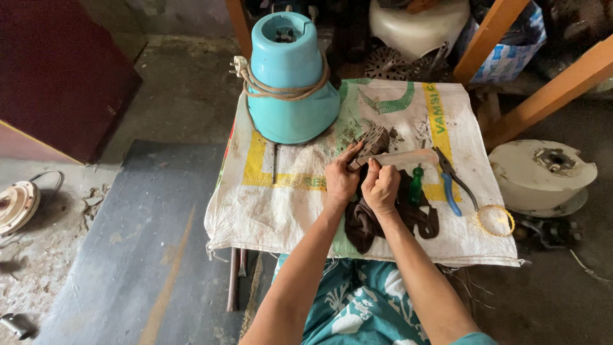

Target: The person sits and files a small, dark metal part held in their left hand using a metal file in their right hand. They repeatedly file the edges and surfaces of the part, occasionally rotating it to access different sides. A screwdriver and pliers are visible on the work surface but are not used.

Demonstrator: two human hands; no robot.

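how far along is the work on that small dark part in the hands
Done: the dark part is out on the sack, grime scattered near it. In hand: the left hand steadies it while the right hand works on it with a flat tool. Left: the blue appliance base stands cord-wrapped and apart; pliers and screwdriver lie unused.

white woven sack (268, 211) with yellow and green print, spread over the table

Single head-worn view, steeply downward and close over a sack-covered table (268, 217), floor around.
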